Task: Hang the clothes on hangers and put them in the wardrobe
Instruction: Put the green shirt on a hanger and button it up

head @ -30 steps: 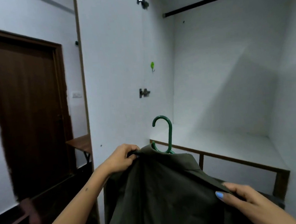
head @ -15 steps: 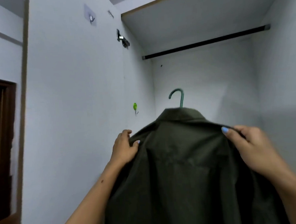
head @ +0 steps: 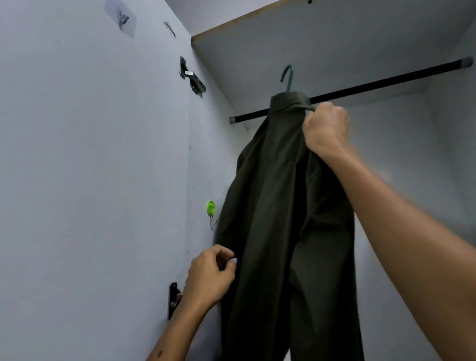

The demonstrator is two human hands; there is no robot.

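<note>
The right hand [head: 325, 130] grips the collar of the dark olive cloth shirt [head: 283, 219], raised just below the black metal rail [head: 364, 89]. The left hand [head: 209, 278], loosely curled, touches its side (steadying, probably). Lift the green plastic hanger hook [head: 288, 77] over the rail before letting go.

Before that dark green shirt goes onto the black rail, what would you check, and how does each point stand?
1. Right hand grips the dark green shirt at its collar: ok.
2. Green plastic hanger hook sits above the black wardrobe rail: ok.
3. Hook already over the rail: cannot tell.
4. Rail bare where it shows: ok.
5. Left hand beside the shirt's edge; gripping it: cannot tell.
</note>
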